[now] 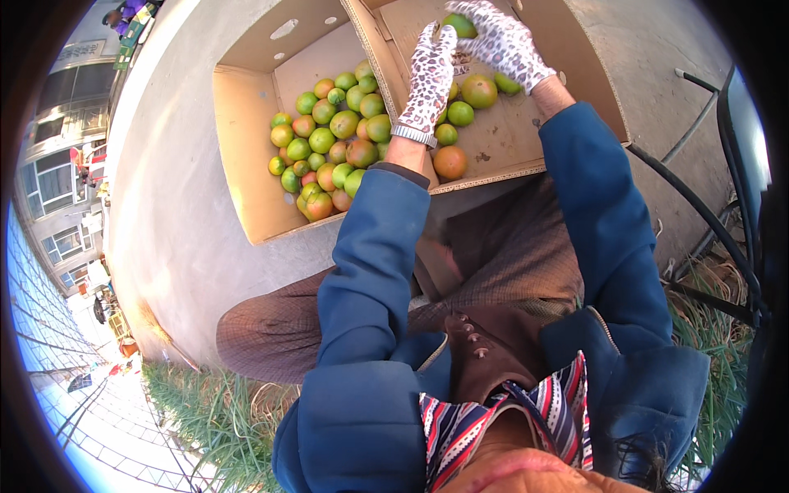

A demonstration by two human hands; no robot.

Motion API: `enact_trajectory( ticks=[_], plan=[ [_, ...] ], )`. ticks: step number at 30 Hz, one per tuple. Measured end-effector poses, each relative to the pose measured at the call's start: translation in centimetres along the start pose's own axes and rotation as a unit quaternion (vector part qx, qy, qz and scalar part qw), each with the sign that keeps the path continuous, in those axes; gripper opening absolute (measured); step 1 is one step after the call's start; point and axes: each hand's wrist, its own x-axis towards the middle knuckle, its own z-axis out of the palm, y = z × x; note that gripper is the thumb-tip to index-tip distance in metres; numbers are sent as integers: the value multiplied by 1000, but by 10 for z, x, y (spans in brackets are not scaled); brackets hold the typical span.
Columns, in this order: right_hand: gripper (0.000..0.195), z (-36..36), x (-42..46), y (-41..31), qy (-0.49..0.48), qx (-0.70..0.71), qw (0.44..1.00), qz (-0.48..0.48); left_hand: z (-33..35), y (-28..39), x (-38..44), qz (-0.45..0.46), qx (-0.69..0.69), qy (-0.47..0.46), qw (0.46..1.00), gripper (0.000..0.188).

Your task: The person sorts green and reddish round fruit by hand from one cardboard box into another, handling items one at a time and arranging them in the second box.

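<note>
My right hand (502,46), in a spotted glove, holds a green tomato (460,26) over the right cardboard box (518,138). Close beside that tomato is my left hand (430,77), gloved alike, its fingers spread and nothing seen in its grasp. A metal watch band (414,134) circles the left wrist. Beneath the hands lie several loose tomatoes, among them a large green-orange tomato (479,91), a small green tomato (460,114) and an orange tomato (450,162). My left hand and forearm hide part of this group.
To the left, touching the right box, a second cardboard box (237,154) holds a pile of green and reddish tomatoes (344,124). Black metal tubing (690,197) stands at the right. Green plants (228,413) grow behind me. A broom (163,330) lies on the concrete ground (166,234).
</note>
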Motion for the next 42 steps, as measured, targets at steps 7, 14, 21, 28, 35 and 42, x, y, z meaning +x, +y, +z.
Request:
enact_trajectory(
  ticks=[7,14,21,28,35,42],
  plan=[
    [32,-7,-12,112,-322,-370,869,66,8,12,-13,3,75,-7,997,45],
    [34,31,-24,130,-446,-419,791,-28,4,9,-12,-15,60,9,998,40],
    [47,35,-26,161,-312,-110,929,166,6,7,-11,5,101,-9,995,41],
    [44,27,-21,164,-365,-97,905,194,8,12,-14,-25,124,-21,992,42],
    [25,34,-17,185,-470,-318,822,52,-1,-8,-3,27,178,-22,983,42],
    [22,34,-11,162,-479,-269,833,68,-10,-10,-6,59,211,11,976,41]
  ],
)
